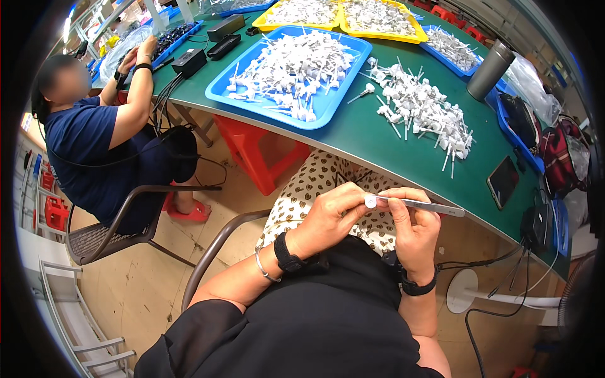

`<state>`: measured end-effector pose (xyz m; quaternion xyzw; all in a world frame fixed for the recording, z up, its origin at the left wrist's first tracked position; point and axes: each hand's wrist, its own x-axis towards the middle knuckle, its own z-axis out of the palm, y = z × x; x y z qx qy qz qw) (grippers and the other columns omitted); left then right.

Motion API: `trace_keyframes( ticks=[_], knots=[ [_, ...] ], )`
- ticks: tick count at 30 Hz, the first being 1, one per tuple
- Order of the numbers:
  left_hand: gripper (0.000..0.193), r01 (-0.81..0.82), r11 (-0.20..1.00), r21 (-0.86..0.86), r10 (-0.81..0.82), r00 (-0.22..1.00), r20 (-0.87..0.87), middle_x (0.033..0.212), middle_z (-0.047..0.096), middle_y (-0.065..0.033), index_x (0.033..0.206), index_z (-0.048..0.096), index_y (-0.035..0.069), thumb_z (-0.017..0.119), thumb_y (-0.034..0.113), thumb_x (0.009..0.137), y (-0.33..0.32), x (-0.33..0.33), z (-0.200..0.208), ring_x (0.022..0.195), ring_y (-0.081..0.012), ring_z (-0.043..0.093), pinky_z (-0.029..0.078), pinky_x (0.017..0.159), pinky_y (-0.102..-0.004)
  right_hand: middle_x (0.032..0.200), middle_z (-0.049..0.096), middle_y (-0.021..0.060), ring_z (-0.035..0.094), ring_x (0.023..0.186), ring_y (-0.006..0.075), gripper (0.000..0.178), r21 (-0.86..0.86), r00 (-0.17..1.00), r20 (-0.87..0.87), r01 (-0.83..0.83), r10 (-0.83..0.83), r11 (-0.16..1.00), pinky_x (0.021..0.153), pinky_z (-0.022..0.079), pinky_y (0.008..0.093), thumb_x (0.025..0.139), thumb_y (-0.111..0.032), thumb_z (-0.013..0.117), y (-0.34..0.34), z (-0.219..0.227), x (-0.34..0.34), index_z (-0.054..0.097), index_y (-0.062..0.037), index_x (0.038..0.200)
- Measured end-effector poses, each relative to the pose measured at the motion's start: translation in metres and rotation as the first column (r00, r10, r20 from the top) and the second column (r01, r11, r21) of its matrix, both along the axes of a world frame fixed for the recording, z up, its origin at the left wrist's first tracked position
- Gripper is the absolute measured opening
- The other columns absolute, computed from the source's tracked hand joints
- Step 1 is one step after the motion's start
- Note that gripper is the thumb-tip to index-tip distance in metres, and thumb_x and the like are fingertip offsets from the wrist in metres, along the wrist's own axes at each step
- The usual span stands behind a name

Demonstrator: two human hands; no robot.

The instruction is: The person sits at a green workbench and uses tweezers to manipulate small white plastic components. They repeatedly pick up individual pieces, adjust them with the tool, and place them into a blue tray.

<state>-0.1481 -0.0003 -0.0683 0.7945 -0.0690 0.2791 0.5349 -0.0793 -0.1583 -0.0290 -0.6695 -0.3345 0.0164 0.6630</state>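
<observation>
Above my lap, my left hand (326,217) pinches a small white plastic part with a round, disc-like end (370,201). My right hand (414,230) is closed on metal tweezers (435,206), whose broad end sticks out to the right. The tweezers' tips are by the white part; whether they touch it I cannot tell. On the green table (283,129) beyond my hands lies a loose pile of similar white stemmed parts (422,107). To its left, a blue tray (360,60) is heaped with more of them.
Yellow trays (413,28) of white parts stand at the back. A grey bottle (491,70) and a phone (504,183) are on the right. At the left a co-worker (104,135) sits in a chair. A red stool (258,151) is under the table; cables (498,261) hang at the right.
</observation>
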Motion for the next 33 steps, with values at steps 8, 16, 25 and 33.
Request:
trace_keyframes(
  ticks=[8,16,25,33],
  knots=[
    [0.017,-0.008,1.000,0.025,0.008,1.000,0.013,0.087,0.065,-0.0101,0.106,0.071,0.004,0.068,0.001,0.089,0.000,0.001,0.000,0.075,-0.0258,0.065,0.052,0.065,-0.0348,0.092,0.070,0.0093,0.071,0.082,0.0164,0.007,-0.025,0.999,0.038,0.002,-0.001,1.000,0.075,0.056,0.0275,0.095,0.002,0.062,0.000,-0.001,0.002,0.067,0.0057,0.099],
    [0.016,-0.057,0.998,0.022,0.056,0.998,0.033,0.087,0.065,-0.0106,0.104,0.070,0.002,0.068,0.000,0.089,-0.004,0.001,-0.002,0.075,-0.0260,0.065,0.052,0.065,-0.0344,0.091,0.070,0.0087,0.071,0.083,0.0164,0.007,0.016,1.000,-0.017,0.015,-0.015,1.000,0.076,0.057,0.0273,0.096,0.002,0.061,0.001,0.002,-0.002,0.066,0.0060,0.099],
    [0.015,-0.004,0.999,0.046,0.003,1.000,0.026,0.089,0.067,-0.0104,0.105,0.071,0.002,0.069,0.001,0.089,-0.003,0.001,-0.002,0.078,-0.0236,0.067,0.053,0.066,-0.0324,0.087,0.069,0.0086,0.067,0.075,0.0147,0.006,-0.214,0.980,0.195,0.014,0.029,0.977,0.067,0.053,0.0267,0.095,-0.001,0.064,-0.006,0.009,0.003,0.067,0.0037,0.097],
    [0.016,0.020,0.999,-0.048,-0.021,0.999,-0.025,0.087,0.066,-0.0098,0.106,0.071,0.004,0.069,0.003,0.090,0.001,0.002,0.000,0.077,-0.0244,0.065,0.052,0.067,-0.0335,0.100,0.070,0.0089,0.071,0.089,0.0170,0.009,0.125,0.980,-0.194,-0.021,0.045,0.992,0.083,0.058,0.0286,0.096,0.001,0.063,0.000,0.008,-0.005,0.066,0.0077,0.100]
  ],
)
